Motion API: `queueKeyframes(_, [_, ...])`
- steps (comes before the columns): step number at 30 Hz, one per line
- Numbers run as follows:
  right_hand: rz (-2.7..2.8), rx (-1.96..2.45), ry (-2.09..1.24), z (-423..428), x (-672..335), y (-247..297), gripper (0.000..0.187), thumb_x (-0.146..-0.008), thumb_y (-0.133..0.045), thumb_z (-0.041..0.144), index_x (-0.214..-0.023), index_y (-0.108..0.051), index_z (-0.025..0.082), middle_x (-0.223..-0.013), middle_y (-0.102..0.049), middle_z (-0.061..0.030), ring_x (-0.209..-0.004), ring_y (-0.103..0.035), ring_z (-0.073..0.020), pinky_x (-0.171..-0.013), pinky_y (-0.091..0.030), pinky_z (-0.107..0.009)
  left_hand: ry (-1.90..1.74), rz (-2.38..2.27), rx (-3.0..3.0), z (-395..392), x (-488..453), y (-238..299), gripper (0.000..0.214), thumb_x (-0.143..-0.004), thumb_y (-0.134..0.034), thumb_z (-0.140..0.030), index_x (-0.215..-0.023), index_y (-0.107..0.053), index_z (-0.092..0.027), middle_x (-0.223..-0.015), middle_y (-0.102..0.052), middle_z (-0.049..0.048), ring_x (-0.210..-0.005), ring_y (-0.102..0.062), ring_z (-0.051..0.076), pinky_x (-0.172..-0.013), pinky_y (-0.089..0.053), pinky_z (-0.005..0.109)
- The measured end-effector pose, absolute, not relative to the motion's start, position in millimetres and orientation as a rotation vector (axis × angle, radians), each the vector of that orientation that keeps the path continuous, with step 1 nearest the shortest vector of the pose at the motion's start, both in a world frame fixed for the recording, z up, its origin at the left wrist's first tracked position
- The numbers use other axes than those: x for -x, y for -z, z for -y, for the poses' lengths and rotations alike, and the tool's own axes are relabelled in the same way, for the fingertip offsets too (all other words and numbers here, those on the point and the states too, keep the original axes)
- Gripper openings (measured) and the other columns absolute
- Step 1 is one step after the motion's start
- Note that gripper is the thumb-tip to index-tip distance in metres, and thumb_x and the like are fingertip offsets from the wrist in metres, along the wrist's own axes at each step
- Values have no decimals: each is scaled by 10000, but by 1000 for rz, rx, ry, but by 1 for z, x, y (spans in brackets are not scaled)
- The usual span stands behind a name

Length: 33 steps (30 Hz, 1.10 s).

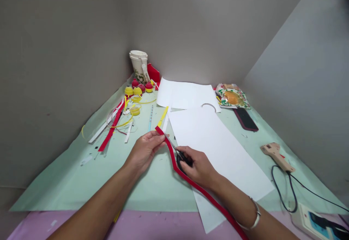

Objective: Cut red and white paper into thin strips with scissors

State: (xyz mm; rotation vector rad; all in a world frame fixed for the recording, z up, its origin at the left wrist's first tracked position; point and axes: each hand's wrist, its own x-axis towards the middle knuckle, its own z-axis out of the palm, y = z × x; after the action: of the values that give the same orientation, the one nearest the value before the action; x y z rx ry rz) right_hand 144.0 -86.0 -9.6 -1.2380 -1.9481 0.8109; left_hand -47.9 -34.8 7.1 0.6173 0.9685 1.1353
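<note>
My left hand point(148, 147) pinches a long red strip point(188, 179) close to its far end, thumb on top. From there the strip bends down and runs under my right forearm toward the lower right. In my right hand point(200, 165) is a pair of scissors point(181, 160) with black handles, my fingers closed round them. The blades point up and left along the strip, close to my left fingertips; whether they touch the strip I cannot tell. Just beyond my left hand lie a yellow strip point(163, 116) and a pale strip.
White sheets point(218, 142) cover the middle. At left are red and white strips point(109, 136), yellow ribbon, several red and yellow balls point(137, 90) and a white cup point(138, 63). Right: packets point(233, 97), a phone point(245, 119), a corded glue gun point(277, 156), a power strip point(302, 218).
</note>
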Motion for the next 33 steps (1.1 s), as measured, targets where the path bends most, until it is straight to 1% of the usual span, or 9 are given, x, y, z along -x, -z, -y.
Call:
queueKeyframes(4, [1941,1252,-823,85,-144,10,403,-764,-549,143,-1156,-626,199,-774,-628,9,-630,-514,-117,-624,-428,-223,-1139,-983,-601,36,47,-10,155,-754,-687,-30,-893,-672,-100,-844,-717,48,-713,-661,83,-672,-552,153])
queueKeyframes(8, [1900,1290,-896,84,-145,10,384,-776,-555,161,-1152,-623,201,-676,-541,38,-588,-469,-108,-584,-397,-220,-1146,-984,-585,35,47,-10,125,-739,-712,-47,-843,-671,-103,-790,-697,33,-672,-649,79,-655,-556,156])
queueKeyframes(11, [1891,1292,-932,84,-146,8,363,-780,-556,165,-1135,-618,202,-661,-509,46,-585,-457,-104,-584,-388,-224,-1179,-974,-566,34,48,-9,99,-744,-713,-60,-808,-659,-112,-748,-675,11,-638,-637,71,-639,-559,161])
queueKeyframes(16, [1929,1280,-931,84,-145,5,372,-756,-564,155,-1122,-612,199,-653,-482,54,-586,-451,-105,-594,-383,-232,-1187,-965,-583,34,49,-9,98,-772,-710,-122,-851,-651,-122,-783,-694,26,-667,-652,83,-625,-561,161])
queueKeyframes(20, [1940,1270,-913,84,-146,8,394,-751,-563,154,-1140,-604,198,-667,-492,50,-590,-453,-106,-596,-385,-233,-1179,-962,-609,34,49,-8,129,-773,-714,-142,-887,-656,-122,-818,-706,37,-676,-655,86,-618,-561,161])
queueKeyframes(29, [1972,1254,-875,85,-146,11,383,-790,-570,195,-1172,-591,207,-714,-547,28,-619,-481,-115,-617,-411,-233,-1174,-973,-603,35,47,-10,100,-789,-690,-121,-884,-658,-115,-806,-700,35,-659,-647,78,-604,-552,151])
queueKeyframes(33, [1956,1274,-888,85,-146,11,383,-793,-575,208,-1176,-594,215,-721,-563,27,-625,-490,-118,-620,-422,-233,-1172,-976,-586,35,47,-11,85,-780,-691,-102,-853,-648,-116,-805,-705,45,-667,-650,85,-627,-548,159])
